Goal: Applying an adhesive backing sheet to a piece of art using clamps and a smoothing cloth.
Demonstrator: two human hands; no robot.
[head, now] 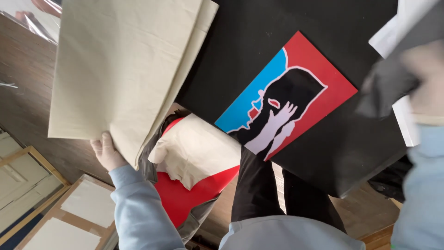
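My left hand (107, 150), in a pale glove and light blue sleeve, grips the lower edge of a large folded beige cloth (125, 65) and holds it up at the upper left. My right hand (428, 76) is blurred at the right edge, also in a pale glove. It is closed around a dark grey cloth (381, 95) with white sheets (407, 118) behind it. Between the hands lies a black canvas (323, 153) carrying a red and blue picture of a black figure (286, 92).
My black trouser legs (259, 190) show below the canvas. A red and cream bundle (194, 171) lies by my left knee. Wooden-framed canvases (78, 213) lean at the lower left on a dark wood floor (23, 83).
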